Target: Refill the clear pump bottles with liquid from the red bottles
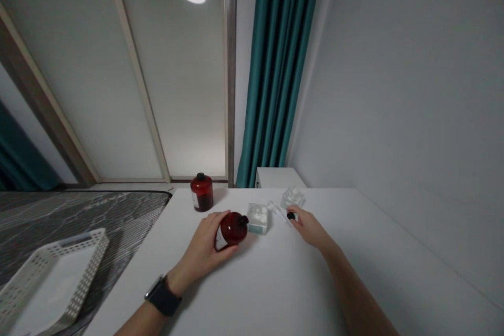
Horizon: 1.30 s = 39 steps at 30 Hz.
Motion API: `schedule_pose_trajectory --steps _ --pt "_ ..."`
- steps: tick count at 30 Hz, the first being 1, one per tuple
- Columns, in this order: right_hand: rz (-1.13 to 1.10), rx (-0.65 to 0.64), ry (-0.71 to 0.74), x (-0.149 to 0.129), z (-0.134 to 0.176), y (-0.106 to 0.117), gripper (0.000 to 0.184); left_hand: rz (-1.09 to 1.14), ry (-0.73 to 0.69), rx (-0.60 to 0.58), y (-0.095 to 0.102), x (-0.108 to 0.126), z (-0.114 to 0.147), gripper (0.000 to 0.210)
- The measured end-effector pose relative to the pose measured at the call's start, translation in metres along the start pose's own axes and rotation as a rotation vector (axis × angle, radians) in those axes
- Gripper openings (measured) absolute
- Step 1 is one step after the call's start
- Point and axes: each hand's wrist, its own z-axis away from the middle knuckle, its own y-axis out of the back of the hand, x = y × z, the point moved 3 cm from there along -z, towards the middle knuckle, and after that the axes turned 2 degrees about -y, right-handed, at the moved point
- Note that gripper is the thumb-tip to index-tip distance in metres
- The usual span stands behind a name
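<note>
My left hand [202, 241] is wrapped round a dark red bottle [233, 228] with a white label. The bottle is tilted, its dark neck pointing right over a clear square glass container [258, 219]; whether they touch I cannot tell. Between the fingertips of my right hand [311, 227] is a small black cap [291, 216]. Beside that hand lies a thin clear stick-like piece [279, 211], and just behind it a clear faceted glass piece [292, 197]. A second red bottle [202, 194] with a black top stands upright at the back left.
Everything lies on a white table [268, 294]. A white perforated basket [88, 268] is to the left, over a grey patterned surface [129, 210]. Behind the table are a low white cabinet [277, 176] and a teal curtain [275, 73]. A wall [413, 115] borders the right side.
</note>
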Motion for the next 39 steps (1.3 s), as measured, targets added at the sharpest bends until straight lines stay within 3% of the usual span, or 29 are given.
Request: schedule_pose_trajectory --steps 14,19,23,27,31,39 --pt "-0.024 -0.056 -0.043 0.005 0.002 0.000 0.041 -0.016 -0.037 -0.026 0.000 0.002 0.000 0.070" --pt "-0.042 0.007 -0.024 0.006 -0.001 0.001 0.036 -0.008 -0.035 -0.037 -0.001 0.001 0.000 0.070" --pt "-0.068 0.135 0.020 -0.008 -0.003 -0.001 0.027 0.015 -0.023 -0.015 -0.001 0.000 0.000 0.070" --pt "-0.127 0.226 0.059 -0.033 0.001 -0.019 0.032 0.074 0.029 0.022 -0.001 -0.002 0.000 0.068" --pt "-0.203 0.214 0.134 -0.053 0.006 -0.044 0.046 0.152 0.108 0.056 -0.002 -0.005 0.000 0.065" --pt "-0.291 0.105 0.075 -0.053 0.000 -0.074 0.075 0.270 0.163 0.047 0.000 -0.005 0.002 0.062"
